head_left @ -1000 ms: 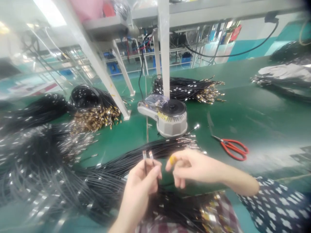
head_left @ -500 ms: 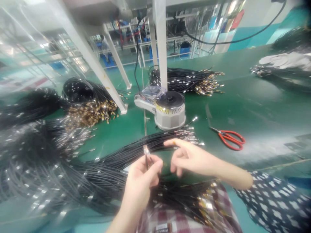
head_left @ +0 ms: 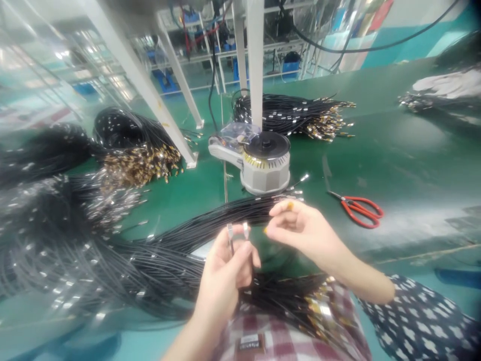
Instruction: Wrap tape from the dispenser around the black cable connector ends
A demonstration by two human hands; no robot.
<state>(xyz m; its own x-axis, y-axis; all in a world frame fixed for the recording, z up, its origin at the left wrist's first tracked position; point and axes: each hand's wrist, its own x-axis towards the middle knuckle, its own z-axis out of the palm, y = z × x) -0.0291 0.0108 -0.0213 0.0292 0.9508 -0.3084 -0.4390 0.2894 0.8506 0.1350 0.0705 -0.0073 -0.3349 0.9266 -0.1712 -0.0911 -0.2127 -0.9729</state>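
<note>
Grn tbl (head_left: 376, 160) w/ blk cables (head_left: 210, 223), red-handled tool (head_left: 350, 202)

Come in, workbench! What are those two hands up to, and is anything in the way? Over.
Left hand pinching two cable ends. Right hand close by, not touching them. Nothing seen blocking; red-handled tool off right.

Left hand (head_left: 225, 273) hides lower stretch of held cables (head_left: 231, 246); label (head_left: 251, 344) blurred.
</note>
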